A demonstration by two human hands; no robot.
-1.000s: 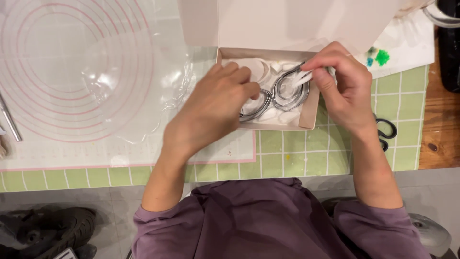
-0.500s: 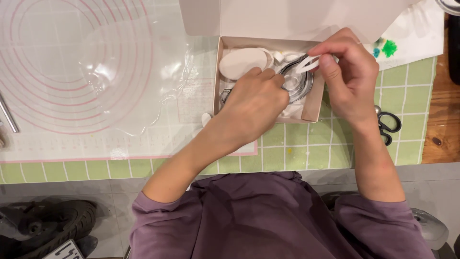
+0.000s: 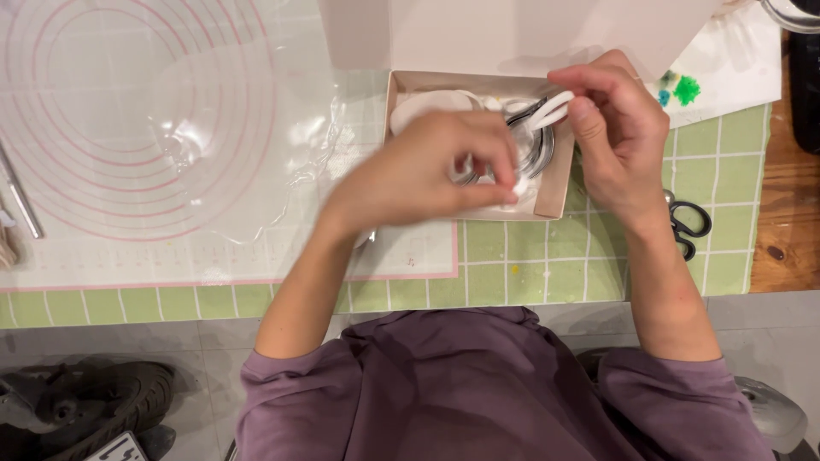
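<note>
While the right hand [image 3: 619, 137] pinches a white handle [image 3: 551, 109] above the open cardboard box [image 3: 553, 183], the left hand [image 3: 418, 175] hovers over that box, fingers curled, grip unclear through blur; metal rings [image 3: 534, 141] lie inside.

place: home craft desk | clues: green grid cutting mat [image 3: 735, 171], ringed silicone mat [image 3: 128, 119], scissors [image 3: 688, 224], wood desk [image 3: 790, 222]

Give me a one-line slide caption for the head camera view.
Both hands work inside a small cardboard box: left hand over metal rings, right hand pinching a white strip.
</note>
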